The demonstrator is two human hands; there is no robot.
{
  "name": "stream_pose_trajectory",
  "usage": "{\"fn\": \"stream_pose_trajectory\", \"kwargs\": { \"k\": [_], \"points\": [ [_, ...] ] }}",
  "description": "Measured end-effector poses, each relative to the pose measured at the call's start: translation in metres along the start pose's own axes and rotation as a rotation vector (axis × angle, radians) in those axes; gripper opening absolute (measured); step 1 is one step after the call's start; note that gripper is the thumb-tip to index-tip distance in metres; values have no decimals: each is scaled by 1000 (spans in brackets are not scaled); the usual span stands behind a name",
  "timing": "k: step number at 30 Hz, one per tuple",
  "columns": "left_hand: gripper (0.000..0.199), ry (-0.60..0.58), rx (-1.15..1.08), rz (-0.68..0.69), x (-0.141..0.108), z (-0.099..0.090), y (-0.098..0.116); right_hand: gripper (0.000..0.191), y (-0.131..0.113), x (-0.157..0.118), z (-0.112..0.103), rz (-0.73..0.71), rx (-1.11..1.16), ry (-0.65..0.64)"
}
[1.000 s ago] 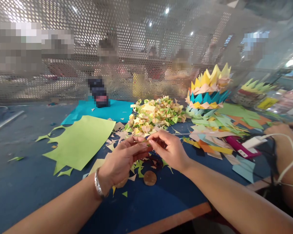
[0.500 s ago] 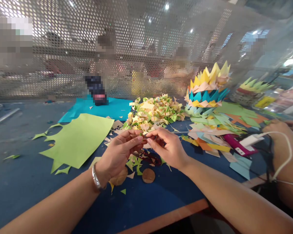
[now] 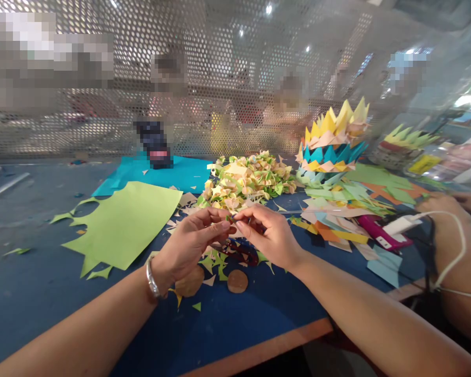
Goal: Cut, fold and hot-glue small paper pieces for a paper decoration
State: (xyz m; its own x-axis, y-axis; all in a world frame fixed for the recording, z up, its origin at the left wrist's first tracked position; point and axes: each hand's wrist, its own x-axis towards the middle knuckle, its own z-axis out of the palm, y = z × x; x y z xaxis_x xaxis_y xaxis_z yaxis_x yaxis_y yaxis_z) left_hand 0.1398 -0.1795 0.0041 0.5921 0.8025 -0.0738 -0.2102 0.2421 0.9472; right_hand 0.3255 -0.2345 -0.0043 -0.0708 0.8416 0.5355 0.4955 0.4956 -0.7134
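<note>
My left hand (image 3: pixel 194 236) and my right hand (image 3: pixel 265 230) meet fingertip to fingertip above the blue table, both closed in a pinch. Between them is a small green piece of paper (image 3: pixel 228 218), mostly covered by the fingers. Beneath the hands lie dark red-handled scissors (image 3: pixel 241 252), partly hidden, among green and pink paper scraps (image 3: pixel 215 262). Two brown discs rest closer to me, one round disc (image 3: pixel 237 281) in plain view and another disc (image 3: pixel 190 283) partly behind my left wrist. Just beyond the fingers rises a heap of small folded paper pieces (image 3: pixel 251 180) in yellow, pink and green.
A cut light-green sheet (image 3: pixel 129 225) and a blue sheet (image 3: pixel 188 175) lie left. Right stand stacked paper crowns (image 3: pixel 333 146), with paper strips (image 3: pixel 337 201) and a magenta power strip (image 3: pixel 382 232) nearer. Another person's arm (image 3: pixel 455 241) is at far right. A perforated metal screen (image 3: pixel 227 63) closes the back.
The hands stay in nearly the same pinch, with only a slight shift of the fingers. The whole view has moved slightly.
</note>
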Motion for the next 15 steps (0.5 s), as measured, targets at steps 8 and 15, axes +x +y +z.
{"fn": "stream_pose_trajectory", "kwargs": {
  "k": [8, 15],
  "points": [
    [19, -23, 80, 36, 0, -3, 0, 8, -1, 1, -2, 4, -20, -17],
    [10, -47, 743, 189, 0, -11, 23, 11, -3, 4, -3, 21, -57, -62]
  ]
}}
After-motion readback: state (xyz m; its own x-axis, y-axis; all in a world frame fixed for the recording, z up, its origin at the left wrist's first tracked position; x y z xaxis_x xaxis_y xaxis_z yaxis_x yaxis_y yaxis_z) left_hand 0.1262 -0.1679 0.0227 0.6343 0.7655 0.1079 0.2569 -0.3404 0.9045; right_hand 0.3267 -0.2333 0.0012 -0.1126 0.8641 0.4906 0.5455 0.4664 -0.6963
